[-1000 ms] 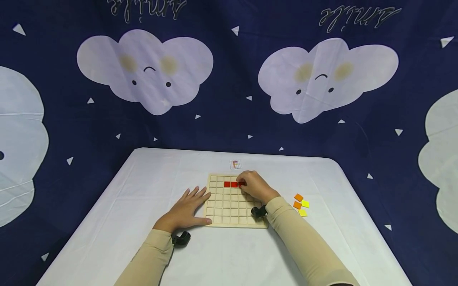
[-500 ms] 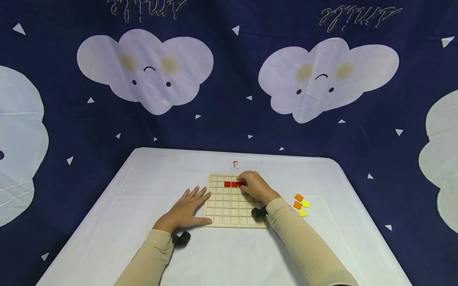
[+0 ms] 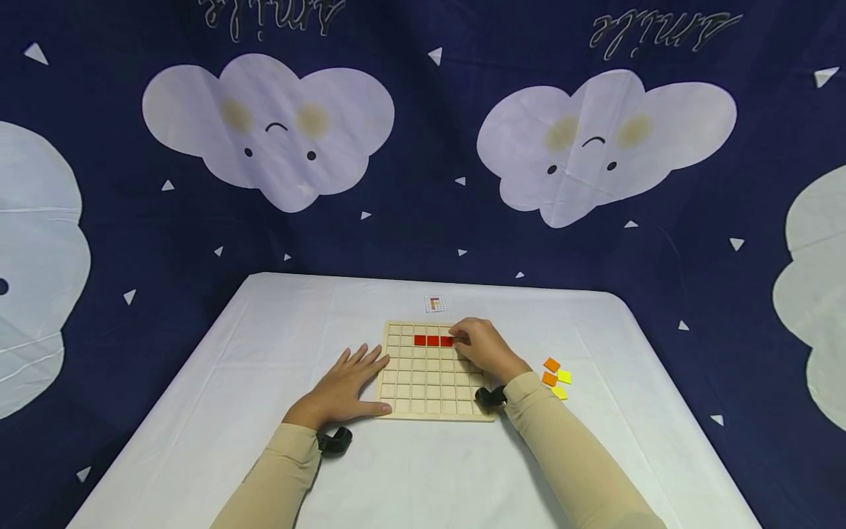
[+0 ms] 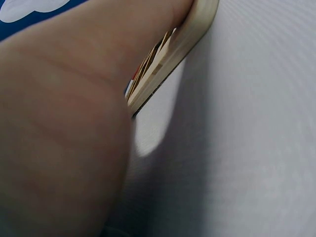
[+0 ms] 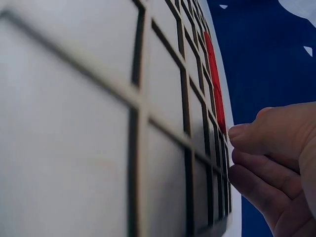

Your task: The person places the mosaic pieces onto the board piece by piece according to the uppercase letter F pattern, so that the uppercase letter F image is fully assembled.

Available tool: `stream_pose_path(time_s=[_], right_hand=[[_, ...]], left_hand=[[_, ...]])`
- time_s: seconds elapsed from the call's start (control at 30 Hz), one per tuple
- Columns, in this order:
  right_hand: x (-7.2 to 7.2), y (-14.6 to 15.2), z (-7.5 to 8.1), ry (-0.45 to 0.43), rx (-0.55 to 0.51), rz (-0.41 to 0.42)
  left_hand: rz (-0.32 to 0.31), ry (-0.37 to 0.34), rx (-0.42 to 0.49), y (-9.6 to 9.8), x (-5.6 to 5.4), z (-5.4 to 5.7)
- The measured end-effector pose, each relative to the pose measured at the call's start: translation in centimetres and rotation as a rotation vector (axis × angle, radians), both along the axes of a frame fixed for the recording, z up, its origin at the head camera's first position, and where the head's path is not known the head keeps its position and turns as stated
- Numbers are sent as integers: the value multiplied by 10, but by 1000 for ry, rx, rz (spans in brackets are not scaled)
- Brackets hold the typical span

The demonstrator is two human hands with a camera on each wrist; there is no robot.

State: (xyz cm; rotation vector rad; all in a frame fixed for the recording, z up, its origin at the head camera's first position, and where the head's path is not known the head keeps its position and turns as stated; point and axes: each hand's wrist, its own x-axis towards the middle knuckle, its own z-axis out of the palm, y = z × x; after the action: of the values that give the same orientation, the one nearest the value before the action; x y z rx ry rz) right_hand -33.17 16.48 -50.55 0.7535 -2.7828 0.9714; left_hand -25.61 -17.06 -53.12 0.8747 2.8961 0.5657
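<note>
A square wooden grid board (image 3: 419, 404) lies on the table, with three red square tiles (image 3: 432, 341) side by side in one of its upper rows. Against the board's left edge rests my left hand (image 3: 340, 389), fingers and thumb spread. My right hand (image 3: 485, 349) hovers over the upper right of the board, beside the rightmost red tile. In the right wrist view its fingers (image 5: 261, 173) are bent and slightly apart from the thumb, and I see nothing between them. The left wrist view shows mostly palm and the board's side (image 4: 163, 69).
Two orange tiles (image 3: 551, 364) and two yellow tiles (image 3: 564, 377) lie loose right of the board, near my right forearm. A small printed grid card (image 3: 435, 304) lies behind the board. A dark blue cloth with clouds hangs behind the white table (image 3: 317, 308).
My right hand has let go of the rightmost red tile and shifted slightly right, so that tile now shows fully in its cell. The left hand has stayed put.
</note>
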Motion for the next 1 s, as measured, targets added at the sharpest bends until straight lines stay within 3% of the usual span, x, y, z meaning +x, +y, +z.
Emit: stream_pose_path(time_s=[0.63,1.0], right_hand=[[34,81,2,92,-59,-164],[53,135,-10,93,19,-295]], left_hand=[[8,-10,-17,0,-1,-1],[10,-10,-20,2,-2,-2]])
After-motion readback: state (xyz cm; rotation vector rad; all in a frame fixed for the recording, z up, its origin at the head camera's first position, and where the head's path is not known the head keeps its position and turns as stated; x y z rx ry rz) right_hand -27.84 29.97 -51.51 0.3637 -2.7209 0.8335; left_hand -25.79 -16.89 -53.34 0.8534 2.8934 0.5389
